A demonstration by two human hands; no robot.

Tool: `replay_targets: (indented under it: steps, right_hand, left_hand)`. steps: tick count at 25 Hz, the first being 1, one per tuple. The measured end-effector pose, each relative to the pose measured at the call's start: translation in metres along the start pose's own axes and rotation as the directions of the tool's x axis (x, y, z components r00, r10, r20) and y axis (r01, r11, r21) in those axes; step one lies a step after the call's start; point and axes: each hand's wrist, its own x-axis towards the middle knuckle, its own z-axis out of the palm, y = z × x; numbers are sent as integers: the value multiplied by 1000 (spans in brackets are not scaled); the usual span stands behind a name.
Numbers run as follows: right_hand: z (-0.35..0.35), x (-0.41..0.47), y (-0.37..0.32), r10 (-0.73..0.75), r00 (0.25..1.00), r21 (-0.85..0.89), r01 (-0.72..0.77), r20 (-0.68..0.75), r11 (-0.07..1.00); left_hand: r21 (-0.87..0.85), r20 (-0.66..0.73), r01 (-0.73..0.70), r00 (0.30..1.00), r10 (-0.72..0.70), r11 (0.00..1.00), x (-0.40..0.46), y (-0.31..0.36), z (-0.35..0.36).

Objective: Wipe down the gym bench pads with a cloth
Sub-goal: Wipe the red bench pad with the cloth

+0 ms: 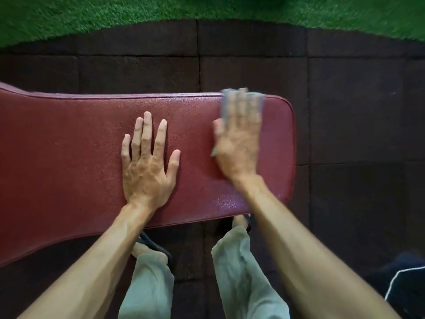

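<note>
Below, one dark red bench pad [92,143] runs across the view, its rounded end toward the right, and everything else is placed around it. Two bare hands lie on its top. The left hand [147,164] rests flat near the pad's middle, palm down with fingers spread apart and nothing under it. The right hand [238,139] is blurred and lies flat near the pad's rounded end, fingers stretched out and pressing down on one grey-blue cloth [230,97]; the cloth shows past the fingertips at the pad's far edge and again as a small corner beside the thumb, so it is pinned under the palm rather than gripped in a fist. A shiny patch [226,201] shows on the pad's near edge, just beside the right forearm. Beyond the pad's far edge lie dark rubber floor tiles [345,88], and further off a strip of green turf [92,17]. On the near side of the pad, two legs in pale grey-green trousers [239,272] stand on the tiles, with two feet in dark-strapped sandals [149,247] partly tucked under the pad's near edge. Well to the right of the legs sits one dark object with a white line [402,279], too cut off to identify.
</note>
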Motion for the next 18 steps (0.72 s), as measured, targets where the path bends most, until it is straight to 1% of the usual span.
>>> replay_targets:
  steps: [1,2,3,4,5,6,7,8,9,10,11,12,13,14,15,16,17,18]
  right_hand:
    - [4,-29,-15,-186,980,20,185,75,982]
    - [1,-65,-14,-322,934,44,319,152,947]
    - [-4,-100,4,-394,899,57,391,190,919]
    - [-13,-123,33,-402,892,43,402,208,915]
    - [-22,-126,66,-367,910,14,372,194,928]
    - [-27,-113,94,-278,944,-7,284,181,959]
    - [-28,-89,109,-157,973,-21,163,170,986]
    - [-26,-53,108,-53,991,-24,56,123,998]
    - [-22,-15,90,20,998,-18,-20,54,1000]
    - [-16,12,58,29,999,-10,-29,14,1000]
    - [-10,23,23,-23,1000,7,24,-14,1000]
    - [-5,12,-4,-125,992,31,125,-3,992]
    - [-1,-15,-17,-276,960,62,274,35,960]
    - [-3,-53,-15,-395,913,79,388,104,918]
    - [-7,-94,6,-455,874,78,449,168,890]
    - [-15,-125,38,-467,856,51,468,222,882]
    - [-23,-135,75,-455,860,17,464,232,886]
    - [-29,-126,103,-378,894,-12,392,239,920]
  left_hand:
    - [-6,-3,-1,1000,1,1000,0,0,-1]
    - [-18,-9,-5,1000,5,1000,1,0,-1]
    - [-26,-12,-7,1000,7,1000,2,-1,-1]
    - [-26,-10,-2,1000,2,1000,1,-1,-1]
    - [-24,-9,3,1000,-3,1000,0,-1,-1]
    - [-24,-7,6,1000,-6,1000,0,-1,0]
    - [-23,-8,5,1000,-5,1000,1,-1,0]
    - [-19,-7,0,1000,0,1000,1,0,0]
    - [-16,-6,-2,1000,2,1000,0,0,0]
    - [-14,-11,0,1000,0,1000,0,0,0]
    - [-10,-19,0,1000,0,1000,1,0,1]
    - [-13,-20,-4,1000,3,1000,0,-1,0]
    - [-25,-22,-9,1000,8,1000,1,-2,0]
    - [-37,-20,-11,1000,11,999,1,-2,-1]
    - [-44,-13,-10,1000,9,999,2,-3,-1]
    - [-44,-5,-8,1000,7,999,1,-3,0]
    - [-43,-1,-5,1000,5,999,0,-3,0]
    - [-37,0,-4,1000,4,999,0,-2,1]
